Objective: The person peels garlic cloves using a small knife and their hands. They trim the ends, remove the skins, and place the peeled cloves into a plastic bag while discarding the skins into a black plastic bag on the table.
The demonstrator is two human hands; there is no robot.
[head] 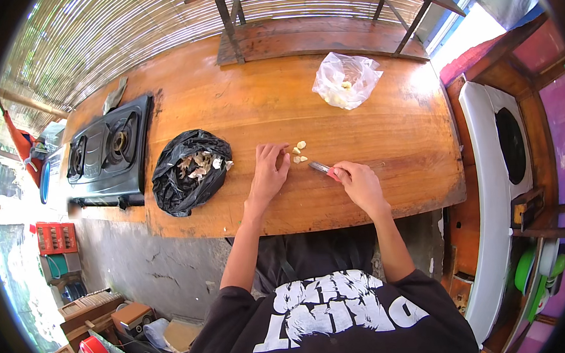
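My right hand (362,183) grips the red handle of a small knife, perhaps a utility knife (322,168); its metal blade points left, toward several pale pieces that look like peeled garlic cloves (300,159) on the wooden table (269,114). Just left of those pieces is my left hand (268,171), thumb and index finger apart, with nothing visible between them. Further left sits an open black plastic bag (166,183) with papery skins (199,164) inside. Beyond the cloves, a clear plastic bag (347,78) holds some pale yellowish pieces.
A black two-burner gas stove (101,151) occupies the left end, with a cloth (115,95) behind it. A wooden shelf rack (303,37) stands along the back edge. To the right is a white-edged unit with a dark round opening (512,145). Boxes (131,319) lie at lower left.
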